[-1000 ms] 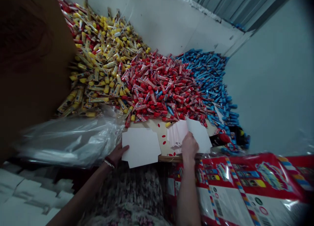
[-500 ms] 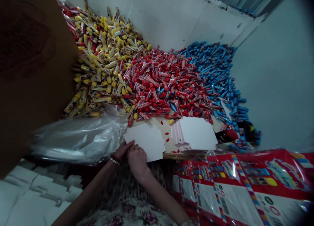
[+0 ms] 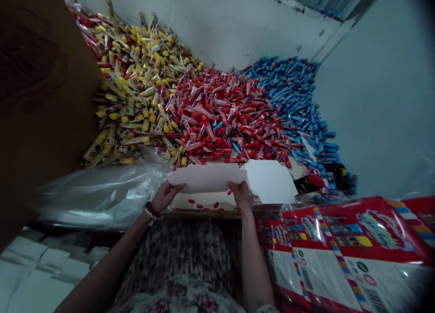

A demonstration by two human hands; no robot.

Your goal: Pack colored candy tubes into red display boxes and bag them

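I hold a white cardboard sheet (image 3: 207,177) by its two ends, lifted and tilted over the near edge of the board (image 3: 204,200). My left hand (image 3: 163,197) grips its left end, my right hand (image 3: 242,195) its right end. A stack of more white sheets (image 3: 270,181) lies just right of my right hand. Beyond the sheet spread three heaps of wrapped tubes: yellow ones (image 3: 136,82) at the left, red ones (image 3: 224,118) in the middle, blue ones (image 3: 295,100) at the right.
A brown carton wall (image 3: 37,109) rises at the left, with a crumpled clear plastic bag (image 3: 98,193) under it. Flat white blanks (image 3: 41,276) are piled at the lower left. Red printed packs in film (image 3: 340,254) lie at the lower right. White walls enclose the heaps.
My right hand left the stack at the right, joined the left hand at the single sheet, and both hands have raised and turned it to a long flat strip.
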